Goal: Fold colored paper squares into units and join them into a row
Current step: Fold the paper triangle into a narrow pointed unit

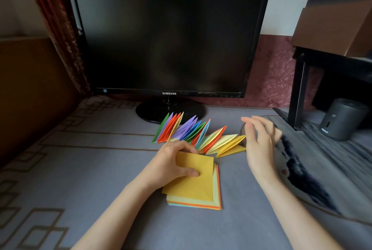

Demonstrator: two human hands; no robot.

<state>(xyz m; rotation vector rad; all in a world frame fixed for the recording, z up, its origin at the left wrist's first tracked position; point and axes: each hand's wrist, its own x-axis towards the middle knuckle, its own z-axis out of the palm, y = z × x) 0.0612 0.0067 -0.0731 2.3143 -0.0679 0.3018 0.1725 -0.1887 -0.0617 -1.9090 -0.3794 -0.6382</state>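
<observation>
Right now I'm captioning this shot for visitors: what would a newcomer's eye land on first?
The fanned row of folded paper units in green, purple, orange, blue and yellow, standing mid-table before the large black monitor. Then the left hand holding the mustard-yellow top square of a paper stack nearer the camera, and the right hand open beside the row's yellow end.

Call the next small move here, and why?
Probably lift the top yellow sheet off the stack and bring the right hand over to start folding it. The left hand grips that sheet at its far edge, thumb on top; the right hand is open and empty beside the yellow end of the row.
</observation>
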